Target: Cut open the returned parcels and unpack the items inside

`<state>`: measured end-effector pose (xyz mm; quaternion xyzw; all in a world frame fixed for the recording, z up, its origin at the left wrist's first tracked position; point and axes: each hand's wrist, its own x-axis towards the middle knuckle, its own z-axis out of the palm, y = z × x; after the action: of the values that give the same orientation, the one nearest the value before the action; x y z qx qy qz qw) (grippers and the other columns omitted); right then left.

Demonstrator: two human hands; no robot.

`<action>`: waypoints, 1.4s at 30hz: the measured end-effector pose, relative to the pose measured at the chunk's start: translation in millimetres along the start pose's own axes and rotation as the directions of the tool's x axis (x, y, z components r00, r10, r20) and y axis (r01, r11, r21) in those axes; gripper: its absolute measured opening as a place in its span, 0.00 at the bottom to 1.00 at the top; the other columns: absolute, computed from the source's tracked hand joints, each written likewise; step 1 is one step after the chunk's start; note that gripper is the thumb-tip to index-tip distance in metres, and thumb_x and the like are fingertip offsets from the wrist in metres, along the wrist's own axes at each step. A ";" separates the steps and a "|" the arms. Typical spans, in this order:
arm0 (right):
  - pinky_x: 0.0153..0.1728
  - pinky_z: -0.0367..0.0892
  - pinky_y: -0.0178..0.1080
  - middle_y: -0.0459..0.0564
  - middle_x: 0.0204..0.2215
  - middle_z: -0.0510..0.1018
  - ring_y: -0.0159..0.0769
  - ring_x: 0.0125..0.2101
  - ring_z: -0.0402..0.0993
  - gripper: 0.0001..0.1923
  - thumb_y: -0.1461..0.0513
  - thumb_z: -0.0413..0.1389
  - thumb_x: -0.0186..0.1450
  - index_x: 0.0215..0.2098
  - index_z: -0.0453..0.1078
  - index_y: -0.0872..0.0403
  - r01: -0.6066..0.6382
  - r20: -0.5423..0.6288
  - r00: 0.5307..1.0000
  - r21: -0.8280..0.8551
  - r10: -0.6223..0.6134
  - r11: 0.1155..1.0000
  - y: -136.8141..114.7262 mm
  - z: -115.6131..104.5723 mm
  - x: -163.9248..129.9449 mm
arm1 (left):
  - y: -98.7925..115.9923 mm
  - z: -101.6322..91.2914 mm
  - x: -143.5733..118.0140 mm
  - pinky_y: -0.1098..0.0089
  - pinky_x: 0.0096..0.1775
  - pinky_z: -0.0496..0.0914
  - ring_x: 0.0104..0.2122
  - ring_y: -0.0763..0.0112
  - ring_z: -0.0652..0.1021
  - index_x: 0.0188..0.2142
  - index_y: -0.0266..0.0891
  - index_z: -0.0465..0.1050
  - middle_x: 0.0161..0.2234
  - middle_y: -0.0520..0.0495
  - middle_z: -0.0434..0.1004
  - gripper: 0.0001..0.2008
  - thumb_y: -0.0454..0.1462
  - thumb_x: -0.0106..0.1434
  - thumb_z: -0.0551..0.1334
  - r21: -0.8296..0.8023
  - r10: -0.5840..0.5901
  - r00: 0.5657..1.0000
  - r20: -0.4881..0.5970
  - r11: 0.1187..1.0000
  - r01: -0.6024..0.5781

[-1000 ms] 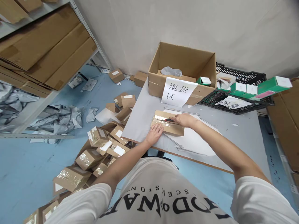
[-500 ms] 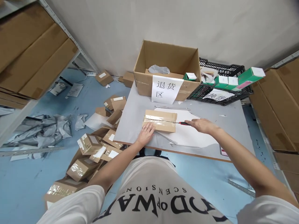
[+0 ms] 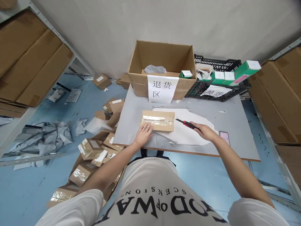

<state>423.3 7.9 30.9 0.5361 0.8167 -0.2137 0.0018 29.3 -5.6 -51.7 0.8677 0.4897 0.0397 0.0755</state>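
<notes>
A small taped cardboard box (image 3: 162,126) lies on the grey table, with a dark slit line running along its clear tape. My left hand (image 3: 144,135) rests with fingers spread on the box's near left corner. In my right hand (image 3: 205,131) is a red and black utility knife (image 3: 187,124), its fingers wrapped round the handle. The blade is out and points left, just off the box's right end. Beneath the knife and partly under the box lies a white plastic sheet or bag (image 3: 197,133).
A large open carton (image 3: 141,89) with a paper sign stands at the table's back, beside a black crate (image 3: 211,95) holding green-and-white boxes. A phone (image 3: 224,137) lies at right. Used boxes (image 3: 90,149) pile up on the floor at left, near grey plastic bags (image 3: 56,135).
The knife was at the box's right end on the tape seam; my right hand has drawn it away to the right. My left hand stays on the box. The view has shifted slightly.
</notes>
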 end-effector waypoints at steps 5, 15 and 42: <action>0.43 0.69 0.43 0.54 0.48 0.76 0.40 0.42 0.75 0.26 0.58 0.43 0.67 0.63 0.54 0.53 -0.101 -0.057 0.990 0.314 0.125 0.944 -6.8 38.5 -4.3 | -3.2 -18.7 6.8 0.53 0.54 0.55 0.56 0.54 0.65 0.58 0.39 0.59 0.56 0.37 0.66 0.24 0.42 0.63 0.54 -0.015 -0.026 0.999 0.027 1.000 0.027; 0.28 0.68 0.36 0.48 0.30 0.76 0.29 0.21 0.66 0.27 0.55 0.44 0.67 0.63 0.55 0.55 -0.115 -0.015 0.990 0.507 0.143 0.854 -1.4 41.3 11.4 | -37.7 -38.8 46.0 0.47 0.59 0.43 0.64 0.41 0.44 0.65 0.32 0.42 0.66 0.29 0.37 0.64 0.62 0.37 0.65 0.000 0.015 0.993 0.118 1.000 -0.015; 0.12 0.56 0.27 0.41 0.20 0.70 0.22 0.13 0.59 0.28 0.62 0.51 0.60 0.59 0.63 0.49 -0.351 0.270 0.935 0.611 0.231 0.709 19.0 30.6 30.6 | -48.6 -31.9 71.1 0.42 0.58 0.42 0.62 0.38 0.49 0.64 0.39 0.47 0.64 0.32 0.47 0.61 0.59 0.34 0.68 -0.100 -0.058 0.986 0.154 0.992 0.074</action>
<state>420.0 30.3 -10.6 0.6045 0.5925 -0.5265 -0.0796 20.5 82.9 -28.8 0.8464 0.5081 -0.0029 0.1595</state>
